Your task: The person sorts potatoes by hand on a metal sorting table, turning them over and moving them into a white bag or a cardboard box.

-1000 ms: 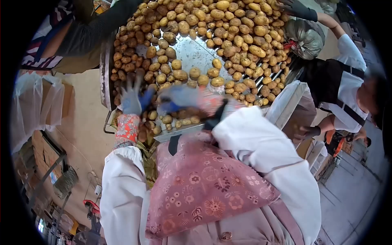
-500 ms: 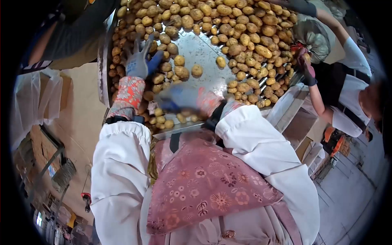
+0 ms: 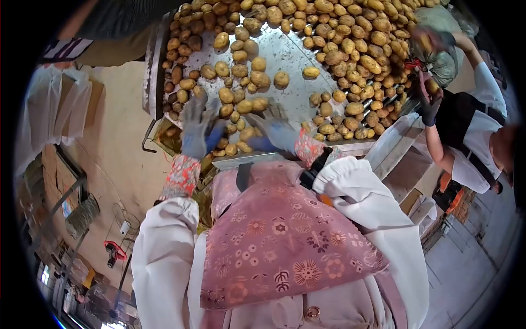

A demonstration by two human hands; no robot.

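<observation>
Many yellow-brown potatoes (image 3: 260, 79) lie over a grey metal sorting table (image 3: 285, 49) in front of me. My left hand (image 3: 198, 127), in a grey and blue glove, rests at the near left of the table with its fingers stretched forward beside several potatoes. My right hand (image 3: 275, 130), gloved the same way, lies with fingers spread near the front edge, touching or just next to potatoes. Between the two hands sits a small cluster of potatoes. Neither hand is wrapped around one. Patterned red and grey cuffs cover both wrists.
A person's gloved hand (image 3: 431, 94) at the right appears to hold a potato. Near it stands a tied green bag (image 3: 441, 66). Another person's dark clothing (image 3: 123, 24) shows at upper left. A yellowish bag (image 3: 169, 137) hangs below the table's near left corner.
My left hand has drawn back toward me from farther up the table. The right hand has shifted rightward and its fingers have spread. Potatoes at the left have thinned, baring more metal.
</observation>
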